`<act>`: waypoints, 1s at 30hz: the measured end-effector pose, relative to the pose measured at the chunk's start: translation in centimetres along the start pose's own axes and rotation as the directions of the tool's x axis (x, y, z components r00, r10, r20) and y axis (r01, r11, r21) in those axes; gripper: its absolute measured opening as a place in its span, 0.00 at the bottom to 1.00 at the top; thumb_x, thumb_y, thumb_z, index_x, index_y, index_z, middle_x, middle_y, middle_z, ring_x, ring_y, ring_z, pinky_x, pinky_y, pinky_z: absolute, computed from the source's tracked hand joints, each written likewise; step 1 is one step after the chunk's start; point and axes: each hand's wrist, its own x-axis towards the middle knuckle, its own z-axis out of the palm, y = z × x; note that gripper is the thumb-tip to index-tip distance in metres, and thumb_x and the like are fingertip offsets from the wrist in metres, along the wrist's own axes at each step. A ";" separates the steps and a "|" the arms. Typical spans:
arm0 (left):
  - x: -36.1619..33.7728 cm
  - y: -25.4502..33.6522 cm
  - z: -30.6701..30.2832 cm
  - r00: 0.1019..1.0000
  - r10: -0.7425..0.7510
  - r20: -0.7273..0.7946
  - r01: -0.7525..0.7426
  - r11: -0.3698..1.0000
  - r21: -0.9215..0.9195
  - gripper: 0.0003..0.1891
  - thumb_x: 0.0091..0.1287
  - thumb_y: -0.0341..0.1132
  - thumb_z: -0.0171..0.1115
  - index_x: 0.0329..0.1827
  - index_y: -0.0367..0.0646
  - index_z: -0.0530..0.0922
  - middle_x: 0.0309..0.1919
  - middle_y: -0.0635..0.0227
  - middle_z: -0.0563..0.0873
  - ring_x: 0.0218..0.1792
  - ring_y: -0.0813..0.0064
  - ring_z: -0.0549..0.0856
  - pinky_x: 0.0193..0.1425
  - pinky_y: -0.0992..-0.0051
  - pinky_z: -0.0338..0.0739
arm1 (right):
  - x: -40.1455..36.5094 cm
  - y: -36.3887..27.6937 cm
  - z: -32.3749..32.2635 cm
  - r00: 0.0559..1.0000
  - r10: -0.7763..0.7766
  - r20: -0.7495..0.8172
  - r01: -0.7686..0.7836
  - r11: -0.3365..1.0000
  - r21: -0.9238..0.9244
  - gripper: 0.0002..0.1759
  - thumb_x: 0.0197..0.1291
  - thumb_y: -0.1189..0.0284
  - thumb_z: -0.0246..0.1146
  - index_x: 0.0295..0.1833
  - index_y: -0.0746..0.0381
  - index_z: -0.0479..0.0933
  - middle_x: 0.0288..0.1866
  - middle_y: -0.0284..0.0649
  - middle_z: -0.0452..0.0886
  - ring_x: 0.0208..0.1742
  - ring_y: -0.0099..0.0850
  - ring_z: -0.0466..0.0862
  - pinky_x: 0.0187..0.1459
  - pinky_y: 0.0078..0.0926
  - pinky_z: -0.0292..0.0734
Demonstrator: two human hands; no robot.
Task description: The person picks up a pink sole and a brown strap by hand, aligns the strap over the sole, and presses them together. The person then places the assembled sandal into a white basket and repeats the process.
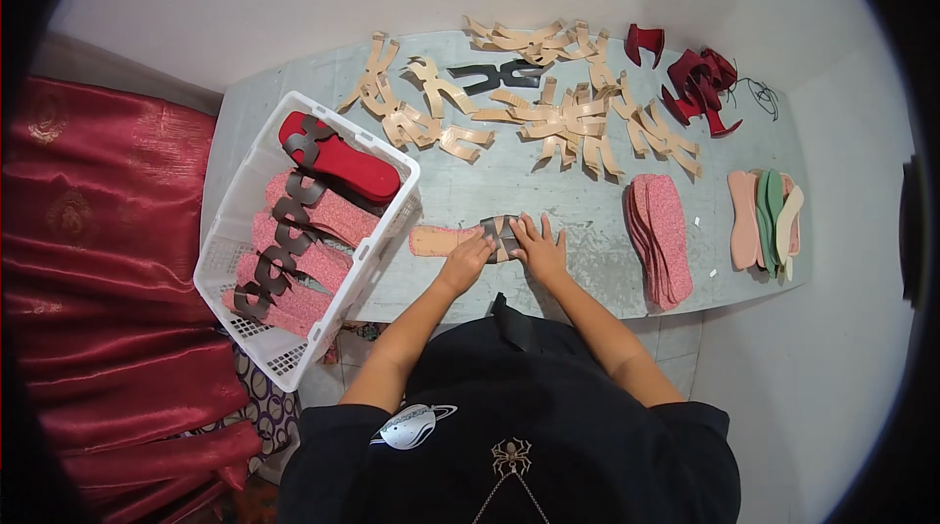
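Observation:
A shoe insole lies tan face up on the table, with a pink edge. Dark brown strap ends are folded over its tan underside. My left hand is closed at the insole's middle, its fingertips pressing together at the edge of the strap. Over the right part of the strap, my right hand lies with its fingers spread, pressing down. The hands cover part of the insole and strap.
A white plastic basket at left holds pink soles with brown straps and a red sandal. Tan strap pieces lie at the back. Pink insoles are stacked right, beside green and peach soles. Dark red heels stand back right.

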 end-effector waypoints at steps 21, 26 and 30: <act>-0.3 1.0 -1.5 0.991 -0.046 0.126 0.063 0.989 -0.134 0.15 0.57 0.26 0.55 0.47 0.31 0.73 0.47 0.50 0.76 0.55 0.51 0.72 0.56 0.65 0.70 | 0.1 0.4 0.5 0.999 -0.030 -0.026 0.029 0.999 -0.046 0.37 0.52 0.51 0.55 0.67 0.36 0.50 0.71 0.23 0.48 0.71 0.40 0.47 0.59 0.64 0.47; -0.9 0.7 -0.4 0.991 -0.002 0.136 0.005 1.000 -0.026 0.21 0.55 0.34 0.59 0.49 0.29 0.71 0.50 0.50 0.74 0.59 0.53 0.68 0.60 0.65 0.66 | 0.0 0.9 1.0 0.992 -0.087 -0.092 0.079 0.993 -0.089 0.36 0.52 0.50 0.54 0.67 0.36 0.50 0.71 0.23 0.48 0.71 0.40 0.48 0.59 0.64 0.48; -1.0 0.7 0.2 0.996 0.045 0.071 -0.050 0.997 0.066 0.22 0.52 0.34 0.62 0.47 0.29 0.73 0.48 0.50 0.76 0.56 0.53 0.71 0.58 0.64 0.67 | 0.0 1.4 1.5 0.949 -0.233 -0.212 0.183 0.956 -0.231 0.34 0.53 0.50 0.53 0.67 0.44 0.55 0.70 0.26 0.51 0.70 0.39 0.51 0.59 0.62 0.51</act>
